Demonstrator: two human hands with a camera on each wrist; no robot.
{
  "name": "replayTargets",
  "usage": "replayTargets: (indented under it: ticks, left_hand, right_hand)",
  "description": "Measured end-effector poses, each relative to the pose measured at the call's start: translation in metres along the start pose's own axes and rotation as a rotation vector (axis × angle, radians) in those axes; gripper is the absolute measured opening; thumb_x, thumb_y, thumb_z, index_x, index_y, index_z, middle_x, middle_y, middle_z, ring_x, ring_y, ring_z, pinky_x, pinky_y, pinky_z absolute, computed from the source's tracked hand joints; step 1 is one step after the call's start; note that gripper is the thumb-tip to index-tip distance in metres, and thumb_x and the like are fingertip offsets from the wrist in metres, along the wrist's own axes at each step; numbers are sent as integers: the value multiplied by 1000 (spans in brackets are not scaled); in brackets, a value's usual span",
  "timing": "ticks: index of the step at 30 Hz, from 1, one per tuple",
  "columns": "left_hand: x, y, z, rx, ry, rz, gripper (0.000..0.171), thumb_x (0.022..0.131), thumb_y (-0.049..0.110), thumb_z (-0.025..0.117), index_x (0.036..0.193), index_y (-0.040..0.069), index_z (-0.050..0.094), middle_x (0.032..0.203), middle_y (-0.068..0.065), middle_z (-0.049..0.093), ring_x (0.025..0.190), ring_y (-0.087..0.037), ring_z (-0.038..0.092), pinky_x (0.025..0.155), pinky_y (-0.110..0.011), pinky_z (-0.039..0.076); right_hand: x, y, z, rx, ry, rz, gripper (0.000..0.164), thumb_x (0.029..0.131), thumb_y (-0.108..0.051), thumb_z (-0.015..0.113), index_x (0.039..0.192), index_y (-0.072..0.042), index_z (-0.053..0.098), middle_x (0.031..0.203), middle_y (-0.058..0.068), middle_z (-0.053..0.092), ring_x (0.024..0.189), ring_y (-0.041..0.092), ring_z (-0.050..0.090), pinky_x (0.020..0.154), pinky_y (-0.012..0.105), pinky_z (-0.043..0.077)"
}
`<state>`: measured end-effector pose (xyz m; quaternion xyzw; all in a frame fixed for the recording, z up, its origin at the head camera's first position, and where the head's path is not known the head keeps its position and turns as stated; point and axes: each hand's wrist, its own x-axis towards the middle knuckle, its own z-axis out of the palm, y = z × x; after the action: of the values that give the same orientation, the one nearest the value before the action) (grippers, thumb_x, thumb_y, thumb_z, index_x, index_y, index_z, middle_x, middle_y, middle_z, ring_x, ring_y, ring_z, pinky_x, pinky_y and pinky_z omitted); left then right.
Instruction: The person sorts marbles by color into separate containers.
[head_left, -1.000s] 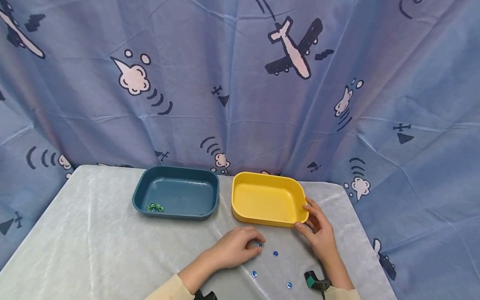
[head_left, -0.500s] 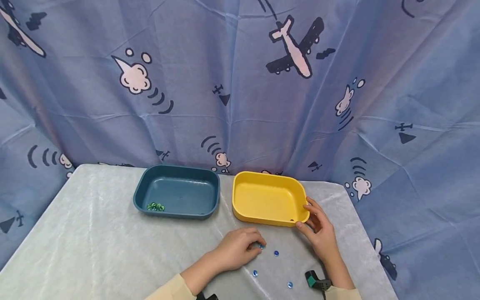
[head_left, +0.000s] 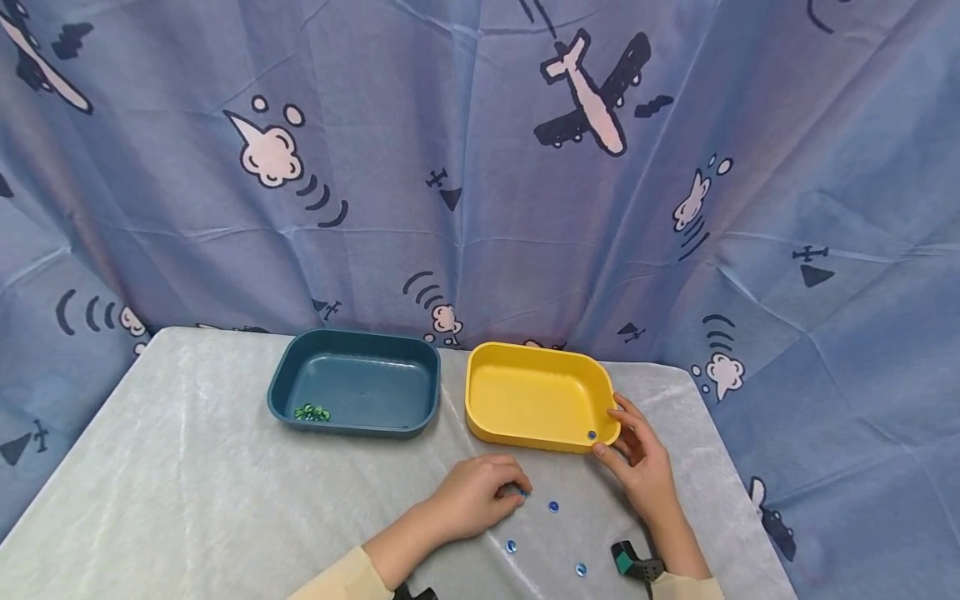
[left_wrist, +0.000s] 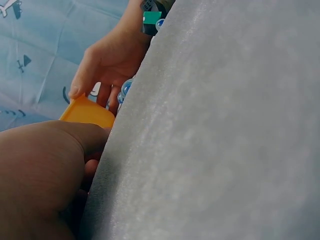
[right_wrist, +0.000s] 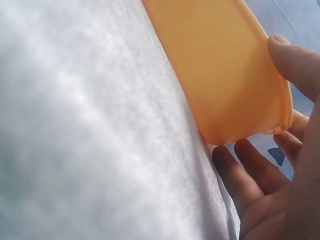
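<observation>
In the head view my left hand (head_left: pixel 474 496) rests low on the table with its fingers curled. Thumb and forefinger pinch a small blue glass marble (head_left: pixel 523 492), mostly hidden by the fingertips. My right hand (head_left: pixel 642 475) holds the near right corner of a yellow plastic bin (head_left: pixel 534 392), the thumb on its rim and the other fingers around the side. Inside that corner lies one blue marble (head_left: pixel 592 435). Loose on the cloth between the hands are a marble (head_left: pixel 553 507), another marble (head_left: pixel 511 547) and a third marble (head_left: pixel 581 570).
A dark teal bin (head_left: pixel 360 432) stands left of the yellow one, with several green marbles (head_left: pixel 311 412) in its near left corner. Pale grey velvety cloth (head_left: pixel 187 467) covers the table. Behind it hangs a blue curtain (head_left: pixel 375 167) printed with airplanes.
A blue marble has come into sight inside the yellow bin's near right corner, moving slightly up and right from the front wall. Both hands have stayed almost where they were.
</observation>
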<state>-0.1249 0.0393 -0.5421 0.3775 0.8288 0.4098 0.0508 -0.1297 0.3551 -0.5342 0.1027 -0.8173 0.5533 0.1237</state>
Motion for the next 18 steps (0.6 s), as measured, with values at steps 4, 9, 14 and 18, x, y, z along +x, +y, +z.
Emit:
replayTargets:
  ticks: [4,9,14,18]
  left_hand:
    - [0,0,1,-7,-3,1,12,103,18,79,114,23,81,107,17,72,89,6,59,77,-12,50]
    - [-1,1,0,-11,-6,2,12,104,18,79,114,23,81,107,16,73,89,5,58,78,-12,51]
    - [-1,2,-1,-10,-7,0,11,104,18,79,113,23,82,107,16,73,90,6,60,79,-12,52]
    - [0,4,-3,-14,-8,1,11,104,17,79,113,22,82,107,16,73,89,5,59,78,-12,51]
  right_hand:
    - [-1,1,0,-14,10,11,55,96,8,79,147,4,59,172,12,40,138,6,59,105,16,52]
    - [-2,2,1,-25,18,25,55,96,7,80,146,3,60,172,10,41,138,6,58,105,15,52]
    - [-2,4,0,-22,7,11,55,96,7,79,147,4,59,173,11,40,139,7,58,106,16,52]
    - [-1,4,0,-14,7,7,55,96,7,80,147,4,59,173,10,40,140,7,57,106,17,52]
